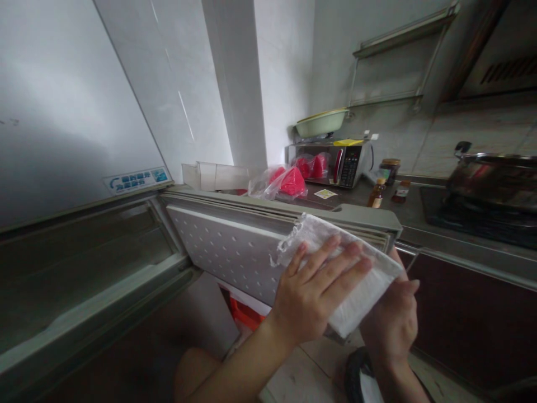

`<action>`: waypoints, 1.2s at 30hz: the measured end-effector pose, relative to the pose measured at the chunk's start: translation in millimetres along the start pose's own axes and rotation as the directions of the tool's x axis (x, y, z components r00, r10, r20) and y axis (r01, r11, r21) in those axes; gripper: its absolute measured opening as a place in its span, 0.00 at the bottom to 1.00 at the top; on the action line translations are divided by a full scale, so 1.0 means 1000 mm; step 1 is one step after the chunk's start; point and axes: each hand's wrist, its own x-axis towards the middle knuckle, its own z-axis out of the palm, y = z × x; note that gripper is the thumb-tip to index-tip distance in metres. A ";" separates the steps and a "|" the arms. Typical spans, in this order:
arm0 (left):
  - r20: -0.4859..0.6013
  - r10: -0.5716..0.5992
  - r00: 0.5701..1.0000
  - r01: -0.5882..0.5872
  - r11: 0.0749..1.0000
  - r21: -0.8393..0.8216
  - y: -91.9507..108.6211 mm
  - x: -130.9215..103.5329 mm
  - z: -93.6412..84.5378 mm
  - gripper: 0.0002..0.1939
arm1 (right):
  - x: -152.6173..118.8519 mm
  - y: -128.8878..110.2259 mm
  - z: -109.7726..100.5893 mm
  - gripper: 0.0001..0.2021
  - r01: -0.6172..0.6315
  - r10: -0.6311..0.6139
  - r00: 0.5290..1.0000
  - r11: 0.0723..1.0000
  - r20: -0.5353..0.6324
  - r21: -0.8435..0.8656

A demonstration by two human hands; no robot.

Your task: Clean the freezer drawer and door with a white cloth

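My left hand [314,291] lies on a folded white cloth [356,313], its fingers stretched out and slightly spread, pressing the cloth against the free end of an open fridge door [226,240]. Where the left thumb lies is not visible. The cloth has a frayed edge and drapes over the door's end. My right hand [394,319] is at the outer end of the door, curled round its edge, with most fingers hidden behind the cloth and door. A pale, dimpled inner panel and rubber seals show on the door.
The fridge compartment [84,274] gapes at left. Beyond the door, a counter [310,196] bears a microwave [352,162], red items in clear plastic [289,182], a bottle [376,193] and jars. A steel pot [499,182] sits on the cooktop at right. An orange-red object [247,314] is below the door.
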 end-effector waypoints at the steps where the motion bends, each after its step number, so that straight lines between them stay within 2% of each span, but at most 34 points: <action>1: -0.017 -0.005 1.000 0.005 1.000 0.002 -0.007 -0.005 0.000 0.24 | 0.001 -0.001 0.001 0.27 -0.002 0.002 1.000 0.999 0.001 0.046; 4: -0.071 -0.072 0.995 0.071 0.997 -0.008 -0.036 -0.024 -0.003 0.25 | 0.002 -0.002 0.000 0.29 -0.007 0.008 1.000 0.990 -0.011 0.144; 7: -0.103 -0.196 0.975 0.195 0.981 -0.020 -0.073 -0.049 -0.010 0.29 | 0.002 -0.002 -0.001 0.30 -0.005 0.006 1.000 0.990 -0.004 0.144; 11: -0.169 -0.387 0.907 0.391 0.920 -0.006 -0.122 -0.077 -0.023 0.38 | 0.000 -0.003 -0.002 0.27 -0.025 0.031 0.999 0.979 -0.023 0.203; 14: -0.206 -0.465 0.861 0.475 0.880 0.003 -0.143 -0.088 -0.031 0.42 | -0.004 -0.007 -0.001 0.27 -0.035 0.043 0.999 0.973 -0.031 0.229; 16: -0.212 -0.481 0.851 0.490 0.872 -0.008 -0.147 -0.090 -0.035 0.42 | -0.006 -0.010 0.000 0.26 -0.017 0.026 0.999 0.977 -0.042 0.211; 19: -0.232 -0.490 0.840 0.497 0.867 -0.033 -0.141 -0.088 -0.037 0.39 | -0.009 -0.011 0.000 0.25 -0.005 0.013 0.999 0.986 -0.044 0.165; 23: -0.238 -0.480 0.844 0.488 0.872 -0.027 -0.116 -0.079 -0.035 0.33 | -0.009 -0.009 0.001 0.27 0.006 0.001 0.999 0.991 -0.054 0.135; 27: -0.188 -0.398 0.898 0.392 0.917 -0.067 -0.076 -0.063 -0.030 0.28 | -0.009 -0.009 0.001 0.27 0.018 -0.008 0.996 0.993 -0.090 0.116; 32: -0.138 -0.228 0.964 0.210 0.968 -0.135 -0.019 -0.033 -0.021 0.23 | -0.010 -0.012 0.000 0.27 0.000 0.005 0.999 0.989 -0.032 0.146; 36: -0.089 -0.085 0.992 0.076 0.992 -0.101 0.007 -0.017 -0.018 0.23 | -0.011 -0.009 0.000 0.25 -0.030 0.039 0.998 0.975 -0.040 0.222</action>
